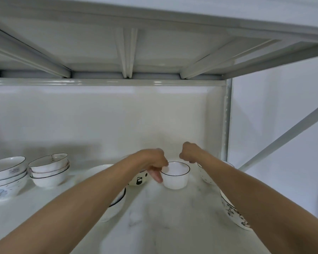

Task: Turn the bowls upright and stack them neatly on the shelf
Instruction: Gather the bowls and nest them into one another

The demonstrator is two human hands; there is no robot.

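Fingers of the left hand (155,166) are at the rim of the small white bowl (175,176), which sits upright on the shelf (163,217) about mid-depth; looks like a light pinch on the near-left edge with one finger hanging down the side, not much of a grip tbh. The right hand (188,153) is curled into a loose fist just above and behind the bowl, holding nothing. My worry: a one-sided rim pinch on glazed ceramic could let the bowl tip or slip as it lifts. The panda bowl (139,179) is right beside that left hand, so a swing leftward could knock it. Forearms are also crossing over the black-rimmed bowl (117,202) and the patterned bowl (233,213) at right, easy to clip. The finished stacks (50,171) are way over left, so it's a long carry.
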